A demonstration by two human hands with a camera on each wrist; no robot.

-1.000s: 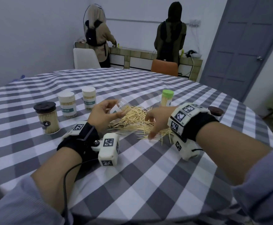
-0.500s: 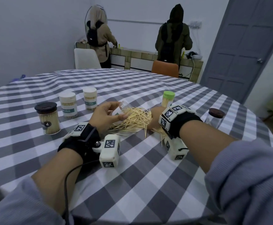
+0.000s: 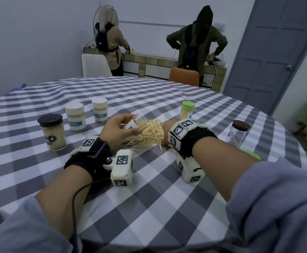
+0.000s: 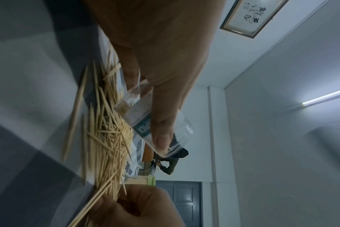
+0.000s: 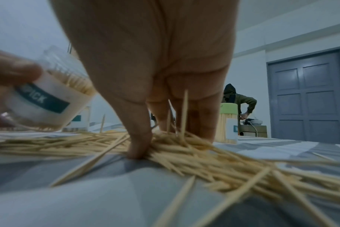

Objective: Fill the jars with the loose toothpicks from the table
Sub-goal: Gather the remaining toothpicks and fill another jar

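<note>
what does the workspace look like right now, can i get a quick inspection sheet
Surface: round table under a grey and white checked cloth.
Job's things: loose toothpicks heaped mid-table; open jar tilted, mouth toward the heap, some toothpicks inside; five capped jars: black lid, two white lids, green lid, brown lid.
Clutter: a green object behind the right forearm, identity unclear.
Grippers: left hand grips the open jar; right hand gathers toothpicks with curled fingers.
Cables: black cable along the left forearm.
Surroundings: two people at a counter, backs turned; white chair, orange chair, grey door.
</note>
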